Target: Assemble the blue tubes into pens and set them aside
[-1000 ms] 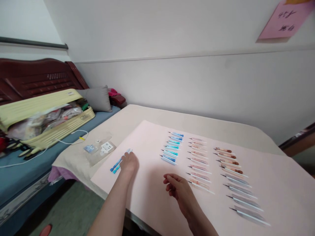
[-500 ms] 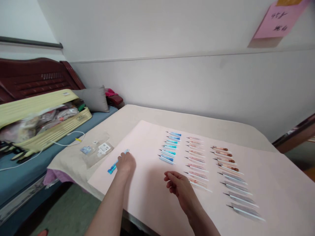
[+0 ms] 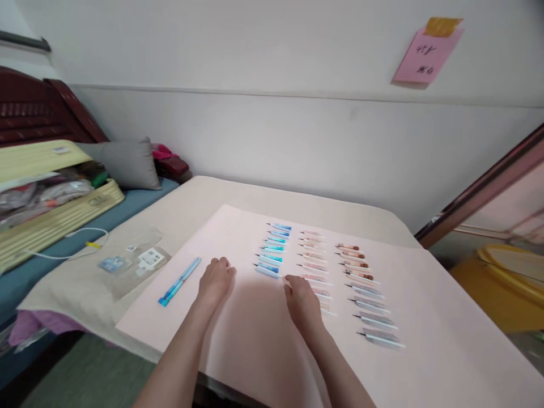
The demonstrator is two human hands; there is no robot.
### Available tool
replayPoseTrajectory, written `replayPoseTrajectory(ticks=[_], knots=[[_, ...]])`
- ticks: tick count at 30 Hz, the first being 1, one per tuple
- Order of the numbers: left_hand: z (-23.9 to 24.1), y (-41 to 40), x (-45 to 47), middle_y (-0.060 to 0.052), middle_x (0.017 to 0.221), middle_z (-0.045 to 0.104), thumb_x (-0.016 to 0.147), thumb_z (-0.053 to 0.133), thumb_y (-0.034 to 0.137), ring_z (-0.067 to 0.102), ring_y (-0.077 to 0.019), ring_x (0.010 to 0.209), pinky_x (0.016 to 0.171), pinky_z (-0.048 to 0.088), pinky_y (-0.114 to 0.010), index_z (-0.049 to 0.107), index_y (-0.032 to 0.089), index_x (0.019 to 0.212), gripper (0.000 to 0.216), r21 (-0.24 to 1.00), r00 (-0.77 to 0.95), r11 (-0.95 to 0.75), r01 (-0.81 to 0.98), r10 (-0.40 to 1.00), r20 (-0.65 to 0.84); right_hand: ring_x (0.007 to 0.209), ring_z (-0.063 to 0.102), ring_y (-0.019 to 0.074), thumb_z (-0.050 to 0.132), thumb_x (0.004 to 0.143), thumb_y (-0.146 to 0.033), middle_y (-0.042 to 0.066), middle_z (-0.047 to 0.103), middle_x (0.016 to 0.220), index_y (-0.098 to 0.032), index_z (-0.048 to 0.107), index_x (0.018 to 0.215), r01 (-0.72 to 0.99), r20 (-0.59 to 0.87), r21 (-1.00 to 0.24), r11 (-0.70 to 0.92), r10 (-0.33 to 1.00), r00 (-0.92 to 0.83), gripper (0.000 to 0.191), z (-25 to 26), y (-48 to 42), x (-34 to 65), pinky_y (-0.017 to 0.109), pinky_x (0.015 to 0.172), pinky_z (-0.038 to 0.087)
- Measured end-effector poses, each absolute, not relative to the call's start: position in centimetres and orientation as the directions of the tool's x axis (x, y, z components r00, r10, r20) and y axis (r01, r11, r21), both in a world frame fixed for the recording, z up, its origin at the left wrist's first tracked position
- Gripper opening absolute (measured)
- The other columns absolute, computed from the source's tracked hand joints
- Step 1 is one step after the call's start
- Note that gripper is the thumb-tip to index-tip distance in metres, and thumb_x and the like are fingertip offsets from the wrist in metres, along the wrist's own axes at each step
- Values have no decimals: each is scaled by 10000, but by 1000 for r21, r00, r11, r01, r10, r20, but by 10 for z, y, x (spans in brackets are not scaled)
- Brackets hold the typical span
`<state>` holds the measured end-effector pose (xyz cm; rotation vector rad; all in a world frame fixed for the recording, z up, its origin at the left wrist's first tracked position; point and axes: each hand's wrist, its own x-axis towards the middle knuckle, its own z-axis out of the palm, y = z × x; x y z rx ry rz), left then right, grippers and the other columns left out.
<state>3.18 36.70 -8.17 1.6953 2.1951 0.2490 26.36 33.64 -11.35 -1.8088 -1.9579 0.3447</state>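
Two blue plastic pens (image 3: 179,281) lie beside curled, empty left hand (image 3: 216,280); right hand (image 3: 301,297) also empty. Probably light, stiff; pinch mid-barrel.

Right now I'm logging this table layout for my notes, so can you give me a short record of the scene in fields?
surface: pink sheet over a beige-covered table
left hand: loosely curled, resting on the sheet, holding nothing visible
right hand: on the sheet, fingertips at the nearest blue piece
blue row: small blue pointed pieces in a column
middle row: pinkish pieces, near end behind the right hand
right row: brown pieces far, grey ones near
loose item: blue sticks, left of the left hand, untouched
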Motion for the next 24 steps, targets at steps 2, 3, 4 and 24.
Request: replayPoseTrajectory(ticks=[2,3,4,24], knots=[[-79,363,41,-99,1001,541,813,360,363,542,-225,887,672,374,-303,548,200,931,275,358,-184,235,904,968,-171,955,480,217,365,812,-96,70,597,994,-175,563,992,906,180,-371,203,973,-145,280,-119,336,257,298,772,356],[-78,361,45,-97,997,540,813,364,357,541,-223,884,664,371,-298,545,200,929,267,359,-170,227,906,968,-183,939,476,211,360,802,-69,73,589,996,-168,553,996,914,178,-334,230,968,-179,291,-121,337,253,294,775,354],[-77,358,48,-95,995,539,812,367,353,541,-219,881,659,369,-294,542,199,927,260,358,-158,221,907,968,-196,922,474,207,357,791,-46,80,579,1006,-158,542,1006,919,172,-307,246,964,-201,306,-123,337,251,292,777,352],[-90,358,57,-100,975,613,779,424,370,565,-238,903,713,369,-315,558,198,858,232,440,-162,269,857,950,-266,907,471,202,449,843,-238,67,531,957,-206,538,945,964,81,-234,124,991,-108,139,-139,344,231,272,671,346]])
